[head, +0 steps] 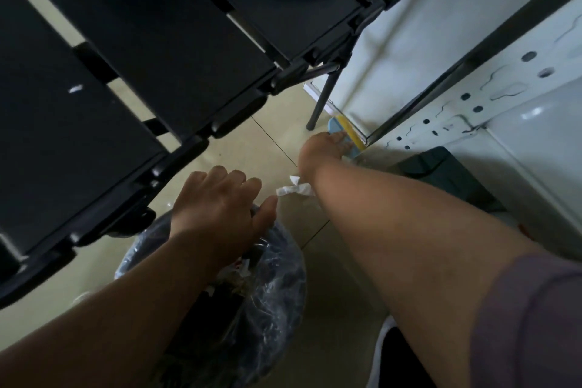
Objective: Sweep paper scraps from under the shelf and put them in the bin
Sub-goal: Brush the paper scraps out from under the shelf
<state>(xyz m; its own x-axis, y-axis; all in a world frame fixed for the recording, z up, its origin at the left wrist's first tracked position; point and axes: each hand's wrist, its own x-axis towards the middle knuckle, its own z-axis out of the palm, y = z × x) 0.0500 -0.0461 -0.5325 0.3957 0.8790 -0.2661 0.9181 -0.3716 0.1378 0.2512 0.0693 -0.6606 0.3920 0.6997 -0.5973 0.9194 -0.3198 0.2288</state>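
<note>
Crumpled white paper scraps (pixel 294 188) lie on the beige floor tiles, between my two arms. My right hand (pixel 321 148) reaches to the foot of the white metal shelf (pixel 456 110) and holds a small blue and yellow brush (pixel 348 132) against the floor there. My left hand (pixel 217 201) hovers over the far rim of the round bin (pixel 283 261), which is lined with a clear bag. Its fingers hang loosely curled and hold nothing; the thumb tip is close to the scraps. Dark rubbish fills the bin.
Black slatted seats (pixel 157 57) span the upper left, and one thin black leg (pixel 321 104) stands just beyond the brush. A dark green box (pixel 441 173) sits under the shelf. A white shoe edge (pixel 384 340) shows at the bottom.
</note>
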